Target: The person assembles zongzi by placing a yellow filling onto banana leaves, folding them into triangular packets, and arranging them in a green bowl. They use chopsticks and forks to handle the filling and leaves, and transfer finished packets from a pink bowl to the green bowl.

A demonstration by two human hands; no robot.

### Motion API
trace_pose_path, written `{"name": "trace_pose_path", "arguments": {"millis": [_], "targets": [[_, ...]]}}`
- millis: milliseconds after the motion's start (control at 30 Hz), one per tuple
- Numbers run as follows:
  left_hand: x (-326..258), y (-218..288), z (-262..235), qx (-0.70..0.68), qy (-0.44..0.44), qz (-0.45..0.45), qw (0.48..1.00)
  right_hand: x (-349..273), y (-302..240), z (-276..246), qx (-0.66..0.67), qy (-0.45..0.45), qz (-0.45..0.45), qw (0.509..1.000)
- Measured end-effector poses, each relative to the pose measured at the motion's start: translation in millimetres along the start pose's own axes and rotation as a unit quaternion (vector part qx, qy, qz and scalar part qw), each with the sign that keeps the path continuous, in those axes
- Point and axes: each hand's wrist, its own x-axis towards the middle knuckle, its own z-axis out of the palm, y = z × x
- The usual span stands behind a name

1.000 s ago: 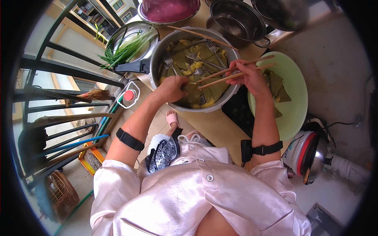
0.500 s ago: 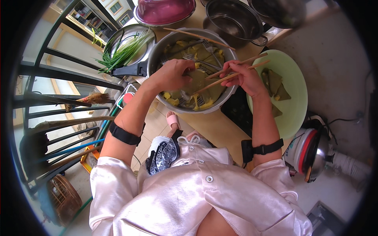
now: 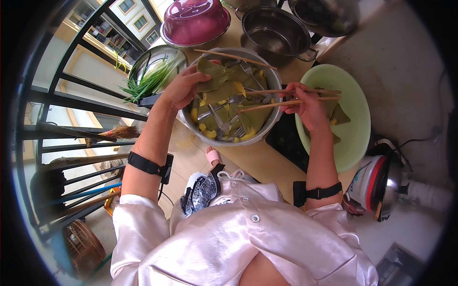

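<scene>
My left hand (image 3: 187, 85) is closed on an olive-green flat piece (image 3: 213, 75), thumb on top, raised at the left side of a large metal pot (image 3: 264, 138). Inside the pot are more olive-green sheets, yellow bits and several metal forks (image 3: 220, 120). A pair of wooden chopsticks (image 3: 272, 105) is gripped in my right hand (image 3: 306, 108), their tips over the pot's contents. Across the pot's far rim rests another wooden stick (image 3: 234, 58). Olive-green triangular pieces (image 3: 339, 116) lie in a pale green basin (image 3: 355, 143) beyond my right hand, partly hidden by it.
Green onions (image 3: 152, 78) lie on a metal plate at the left, beside the pot's black handle (image 3: 149, 100). A purple bowl (image 3: 196, 21) and an empty dark pot (image 3: 275, 33) stand behind. Black railings (image 3: 47, 95) with brooms (image 3: 112, 135) are at far left.
My left hand has moved up and left, lifting the olive-green piece from the pot's middle toward its far left side. My right hand has shifted right and down with the chopsticks.
</scene>
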Motion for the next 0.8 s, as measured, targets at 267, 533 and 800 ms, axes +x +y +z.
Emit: {"name": "trace_pose_path", "arguments": {"millis": [267, 533, 800], "targets": [[-28.7, -36.5, 19.1, -0.289, 0.007, 0.069, 0.955, -43.0, 53.9, 59.5, 0.027, 0.145, -0.132, 0.98], [-41.0, -62.0, 28.1, -0.341, 0.046, 0.09, 0.935, -54.9, 55.2, 89.2, 0.039, 0.167, -0.229, 0.958], [-41.2, -63.5, 37.2, -0.363, 0.028, 0.072, 0.928, -60.2, 46.9, 92.3, -0.116, 0.134, -0.323, 0.93]]}}
